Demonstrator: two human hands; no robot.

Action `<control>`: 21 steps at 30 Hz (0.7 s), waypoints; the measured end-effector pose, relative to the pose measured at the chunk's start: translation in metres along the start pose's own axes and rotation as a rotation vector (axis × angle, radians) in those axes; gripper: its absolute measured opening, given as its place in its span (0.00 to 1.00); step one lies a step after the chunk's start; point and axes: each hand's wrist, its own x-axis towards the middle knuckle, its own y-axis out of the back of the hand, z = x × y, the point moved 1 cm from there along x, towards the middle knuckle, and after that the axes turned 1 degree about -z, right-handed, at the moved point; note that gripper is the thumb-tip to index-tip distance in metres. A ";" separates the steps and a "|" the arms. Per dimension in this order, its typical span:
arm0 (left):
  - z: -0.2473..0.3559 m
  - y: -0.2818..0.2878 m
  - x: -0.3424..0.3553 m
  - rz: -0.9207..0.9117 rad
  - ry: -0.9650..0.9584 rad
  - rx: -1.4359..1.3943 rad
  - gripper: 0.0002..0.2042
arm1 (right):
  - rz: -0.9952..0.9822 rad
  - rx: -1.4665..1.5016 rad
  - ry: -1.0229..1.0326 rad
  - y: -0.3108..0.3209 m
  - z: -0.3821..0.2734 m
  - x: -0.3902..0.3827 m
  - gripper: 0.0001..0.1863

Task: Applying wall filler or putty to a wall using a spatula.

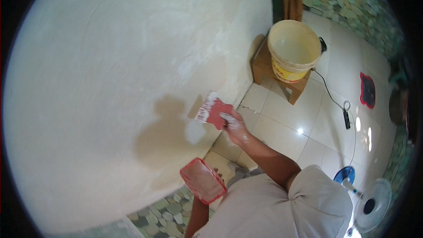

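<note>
My right hand (pixel 235 126), smeared with white, grips a red putty knife (pixel 218 113) by its wide handle. White paste coats its blade, which is held at the pale wall (pixel 110 70); whether it touches cannot be told. Lower down, my left hand (pixel 220 174) holds a rectangular plastic tub (pixel 203 180) with a red rim and pale paste inside. Most of that hand is hidden by the tub; a few fingertips show curled at its right side. A wet-looking patch lies on the wall below the knife, among shadows.
A cream bucket (pixel 294 46) stands on a small wooden stool (pixel 263 64) near the wall. A power strip (pixel 346 118) with its cord lies across the tiled floor, near a dark red-edged mat (pixel 367 90). A fan (pixel 370 206) stands at the lower right.
</note>
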 end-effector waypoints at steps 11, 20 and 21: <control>0.003 -0.041 0.030 -0.224 -0.514 0.154 0.29 | -0.237 -0.248 -0.026 -0.028 -0.050 -0.119 0.15; -0.003 -0.070 -0.025 -0.076 -0.953 0.673 0.38 | -0.636 -1.157 0.073 -0.101 -0.026 -0.205 0.14; -0.002 -0.073 -0.033 -0.269 -0.852 0.469 0.40 | -0.696 -1.255 0.190 -0.112 -0.015 -0.217 0.13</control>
